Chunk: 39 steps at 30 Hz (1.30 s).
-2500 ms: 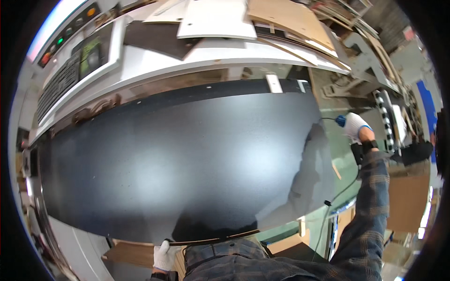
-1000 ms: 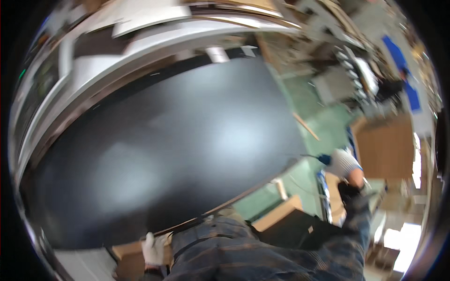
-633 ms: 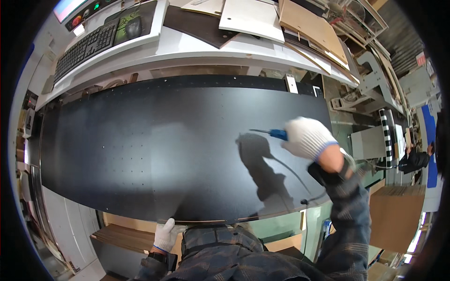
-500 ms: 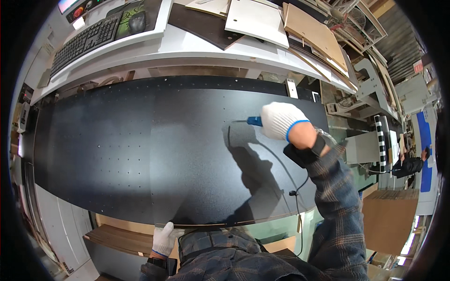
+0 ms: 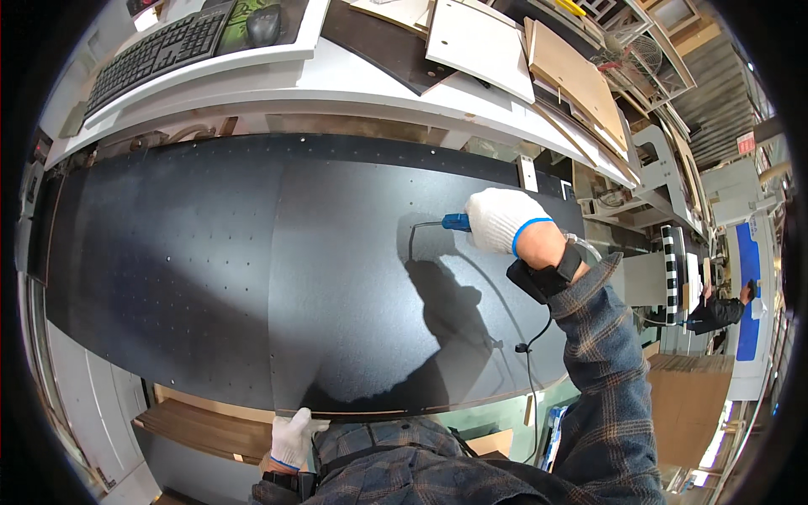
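A large dark panel (image 5: 337, 311) lies flat in front of me, with rows of small holes across its left part. Above its right half, my white-gloved right hand (image 5: 505, 220) is wrapped round a blue-handled air blow gun (image 5: 456, 222). The gun's thin metal nozzle points left, its tip over the panel surface, apart from it or touching I cannot tell. A clear hose shows behind that wrist. At the near edge of the panel, my gloved left hand (image 5: 292, 438) rests low beside my body, thumb apart from the other fingers, holding nothing I can see.
Beyond the panel runs a white bench (image 5: 353, 88) with a keyboard (image 5: 160, 63), a mouse (image 5: 263, 27) and several loose boards (image 5: 480, 50). Stacked brown boards (image 5: 202, 431) sit below at left. A black cable (image 5: 530, 387) hangs by my right arm. Another person (image 5: 720, 311) is far right.
The view has shifted slightly, so the panel and bench sit a little differently. My right hand still holds the blow gun over nearly the same spot; the left hand stays at the near edge.
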Motion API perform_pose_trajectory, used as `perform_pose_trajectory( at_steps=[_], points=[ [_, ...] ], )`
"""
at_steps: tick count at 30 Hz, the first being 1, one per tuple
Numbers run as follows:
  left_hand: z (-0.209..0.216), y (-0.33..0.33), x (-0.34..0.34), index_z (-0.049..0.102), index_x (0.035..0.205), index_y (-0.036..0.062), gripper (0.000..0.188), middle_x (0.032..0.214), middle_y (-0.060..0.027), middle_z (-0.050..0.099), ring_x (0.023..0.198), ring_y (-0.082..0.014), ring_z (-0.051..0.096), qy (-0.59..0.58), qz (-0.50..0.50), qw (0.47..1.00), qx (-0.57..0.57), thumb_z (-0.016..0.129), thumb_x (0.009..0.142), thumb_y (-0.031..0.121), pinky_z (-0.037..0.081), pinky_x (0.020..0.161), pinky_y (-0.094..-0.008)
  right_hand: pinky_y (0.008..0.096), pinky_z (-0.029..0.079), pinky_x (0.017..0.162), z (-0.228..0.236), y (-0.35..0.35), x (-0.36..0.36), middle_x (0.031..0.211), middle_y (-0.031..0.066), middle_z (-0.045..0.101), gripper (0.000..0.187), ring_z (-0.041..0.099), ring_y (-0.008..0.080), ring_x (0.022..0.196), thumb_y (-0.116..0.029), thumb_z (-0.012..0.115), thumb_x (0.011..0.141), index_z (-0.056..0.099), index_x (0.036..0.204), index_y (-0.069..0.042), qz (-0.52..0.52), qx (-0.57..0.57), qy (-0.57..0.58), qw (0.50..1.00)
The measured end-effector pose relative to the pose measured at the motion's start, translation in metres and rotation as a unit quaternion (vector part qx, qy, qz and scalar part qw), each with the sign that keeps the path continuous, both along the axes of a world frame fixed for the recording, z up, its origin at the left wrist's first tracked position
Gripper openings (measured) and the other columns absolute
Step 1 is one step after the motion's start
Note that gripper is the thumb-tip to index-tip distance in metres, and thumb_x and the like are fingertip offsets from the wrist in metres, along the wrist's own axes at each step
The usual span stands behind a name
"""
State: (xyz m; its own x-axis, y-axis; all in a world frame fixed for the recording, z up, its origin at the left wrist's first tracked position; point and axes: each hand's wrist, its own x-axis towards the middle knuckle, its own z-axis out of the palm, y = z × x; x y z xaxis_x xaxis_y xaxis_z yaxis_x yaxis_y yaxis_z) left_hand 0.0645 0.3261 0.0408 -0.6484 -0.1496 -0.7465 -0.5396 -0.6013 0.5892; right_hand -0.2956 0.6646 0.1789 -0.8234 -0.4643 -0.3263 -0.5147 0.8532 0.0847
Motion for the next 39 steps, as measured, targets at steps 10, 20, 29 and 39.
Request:
perform_pose_trajectory(
  at_steps=[10, 20, 29, 39],
  points=[
    [-0.004, -0.001, 0.002, 0.066, 0.075, -0.012, 0.036, 0.072, -0.024, 0.068, 0.072, -0.0379, 0.073, 0.013, 0.002, 1.0, 0.01, 0.073, 0.094, 0.018, 0.062, 0.077, -0.0511, 0.0473, 0.059, 0.071, 0.001, -0.003, -0.002, 0.082, 0.0267, 0.071, 0.017, 0.072, 0.0437, 0.077, -0.013, 0.066, 0.079, 0.076, 0.082, 0.0, 0.004, -0.006, -0.009, 1.0],
    [-0.017, -0.007, 0.014, 0.064, 0.078, -0.0137, 0.035, 0.078, -0.0246, 0.068, 0.073, -0.0369, 0.073, 0.024, -0.008, 1.0, 0.019, 0.071, 0.095, 0.017, 0.063, 0.075, -0.0487, 0.0474, 0.059, 0.072, -0.002, 0.001, -0.006, 0.083, 0.0272, 0.072, 0.017, 0.073, 0.0444, 0.079, -0.014, 0.066, 0.079, 0.076, 0.083, -0.001, 0.005, 0.005, -0.02, 1.0],
    [-0.003, 0.0, 0.003, 0.064, 0.095, -0.0153, 0.031, 0.083, -0.0233, 0.07, 0.075, -0.034, 0.074, 0.008, 0.012, 1.0, 0.002, 0.07, 0.094, 0.015, 0.063, 0.075, -0.0464, 0.0466, 0.06, 0.077, -0.001, -0.004, -0.029, 0.088, 0.0284, 0.072, 0.02, 0.073, 0.0438, 0.085, -0.015, 0.068, 0.078, 0.077, 0.086, 0.0, -0.043, 0.006, 0.003, 0.999],
    [-0.007, 0.002, 0.004, 0.063, 0.101, -0.0153, 0.031, 0.081, -0.0203, 0.067, 0.073, -0.0338, 0.073, 0.013, 0.02, 1.0, 0.011, 0.072, 0.094, 0.013, 0.063, 0.076, -0.049, 0.0463, 0.06, 0.078, -0.008, -0.009, -0.039, 0.09, 0.0288, 0.073, 0.023, 0.074, 0.0438, 0.086, -0.017, 0.066, 0.081, 0.077, 0.089, 0.001, -0.043, 0.018, -0.018, 0.999]
  ],
)
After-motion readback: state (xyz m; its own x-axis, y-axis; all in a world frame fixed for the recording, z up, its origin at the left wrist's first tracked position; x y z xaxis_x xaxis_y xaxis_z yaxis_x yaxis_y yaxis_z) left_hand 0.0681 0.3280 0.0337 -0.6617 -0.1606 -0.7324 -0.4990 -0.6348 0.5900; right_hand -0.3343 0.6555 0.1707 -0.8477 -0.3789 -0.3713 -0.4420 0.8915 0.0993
